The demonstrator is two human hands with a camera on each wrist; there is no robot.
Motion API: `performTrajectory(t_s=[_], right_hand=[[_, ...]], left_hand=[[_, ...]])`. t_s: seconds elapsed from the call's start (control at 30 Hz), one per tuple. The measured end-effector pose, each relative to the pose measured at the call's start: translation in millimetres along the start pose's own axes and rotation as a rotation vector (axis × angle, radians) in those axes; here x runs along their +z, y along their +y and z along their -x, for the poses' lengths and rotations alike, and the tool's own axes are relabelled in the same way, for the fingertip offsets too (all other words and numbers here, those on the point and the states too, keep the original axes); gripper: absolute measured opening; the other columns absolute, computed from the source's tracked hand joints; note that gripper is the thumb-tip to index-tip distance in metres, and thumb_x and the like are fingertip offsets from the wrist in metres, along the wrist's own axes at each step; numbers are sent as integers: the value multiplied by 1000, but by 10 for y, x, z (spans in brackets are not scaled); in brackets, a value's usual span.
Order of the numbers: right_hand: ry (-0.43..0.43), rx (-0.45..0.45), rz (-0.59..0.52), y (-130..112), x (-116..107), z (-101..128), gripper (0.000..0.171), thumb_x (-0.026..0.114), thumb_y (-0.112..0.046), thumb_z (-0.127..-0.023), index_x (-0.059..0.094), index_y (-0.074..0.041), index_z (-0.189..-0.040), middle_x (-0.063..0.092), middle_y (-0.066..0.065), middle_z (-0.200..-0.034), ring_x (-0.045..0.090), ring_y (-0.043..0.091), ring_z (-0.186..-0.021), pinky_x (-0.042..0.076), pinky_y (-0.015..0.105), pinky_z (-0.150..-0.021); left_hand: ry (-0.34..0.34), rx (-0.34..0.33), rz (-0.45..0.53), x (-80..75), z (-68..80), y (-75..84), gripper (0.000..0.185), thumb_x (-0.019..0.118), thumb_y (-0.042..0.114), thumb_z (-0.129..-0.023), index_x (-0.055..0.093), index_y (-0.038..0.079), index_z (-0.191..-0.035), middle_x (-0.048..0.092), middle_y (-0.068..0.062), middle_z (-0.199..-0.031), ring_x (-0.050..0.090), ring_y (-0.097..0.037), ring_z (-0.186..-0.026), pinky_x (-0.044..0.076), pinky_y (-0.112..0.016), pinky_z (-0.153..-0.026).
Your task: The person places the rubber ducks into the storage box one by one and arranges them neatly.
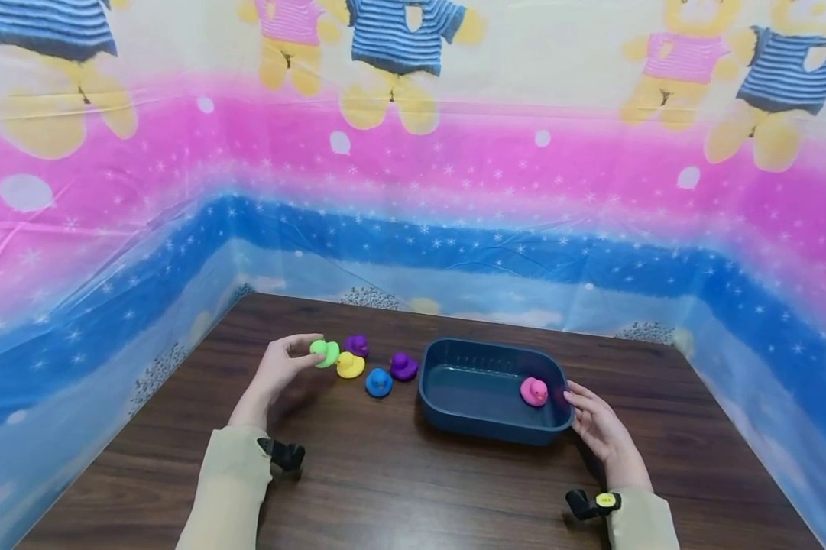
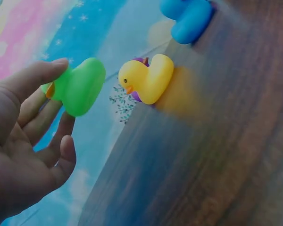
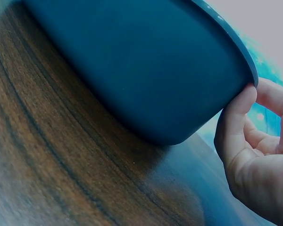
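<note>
My left hand (image 1: 280, 372) pinches a green rubber duck (image 1: 325, 353) between thumb and fingers; in the left wrist view the green duck (image 2: 82, 87) shows above the tabletop. Close beside it sit a yellow duck (image 1: 350, 366) and a purple duck (image 1: 357, 346). A blue duck (image 1: 378, 383) and a second purple duck (image 1: 403, 367) sit farther right. My right hand (image 1: 601, 428) grips the right end of a dark blue basin (image 1: 488, 429) at its rim, thumb on the outer wall (image 3: 146, 70). Inside the basin, near that end, lies a pink duck (image 1: 534, 392).
The dark wooden table (image 1: 413, 489) carries everything. Behind it and along both sides hangs a printed cloth (image 1: 454, 168) with bears and snowflakes. Each wrist wears a black camera mount, the left one (image 1: 285, 455) and the right one (image 1: 584, 504).
</note>
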State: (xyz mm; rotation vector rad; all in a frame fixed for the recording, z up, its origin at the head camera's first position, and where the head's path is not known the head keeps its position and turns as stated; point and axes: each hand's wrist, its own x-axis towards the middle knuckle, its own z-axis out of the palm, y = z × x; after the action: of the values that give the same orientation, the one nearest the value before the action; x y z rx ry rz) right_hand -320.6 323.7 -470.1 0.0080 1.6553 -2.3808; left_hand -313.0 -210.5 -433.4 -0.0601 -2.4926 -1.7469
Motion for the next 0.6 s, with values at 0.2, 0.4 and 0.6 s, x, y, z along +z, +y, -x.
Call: performTrajectory(t_s=[0.2,0.4,0.6], right_hand=[[-34,-12,14,-3,-23,-15,27,43,-9,-104,65,-25,-106,71,-9,-94,65,1,-80,54,15,-73],[-35,-8,7,-5,-40,-14,28,42,-9,-104,65,-26,-105,71,-9,-93,65,0,-79,54,14,-73],[-23,7,-7,0,-12,-3,29,42,-8,-104,66,-24,-105,71,-8,-93,65,1,-79,54,15,-74]], left_hand=[[72,-47,-38,40,21,-40,49,70,17,-90,57,-1,-133,54,-23,-138,46,-35,-129,41,-48,-102],[166,-79,-142,132,5,-138,46,73,17,-86,62,-1,-127,62,-23,-126,55,-34,-117,44,-38,-93],[201,-112,-175,189,8,-167,42,74,15,-85,63,-2,-122,61,-24,-124,55,-35,-111,47,-40,-89]])
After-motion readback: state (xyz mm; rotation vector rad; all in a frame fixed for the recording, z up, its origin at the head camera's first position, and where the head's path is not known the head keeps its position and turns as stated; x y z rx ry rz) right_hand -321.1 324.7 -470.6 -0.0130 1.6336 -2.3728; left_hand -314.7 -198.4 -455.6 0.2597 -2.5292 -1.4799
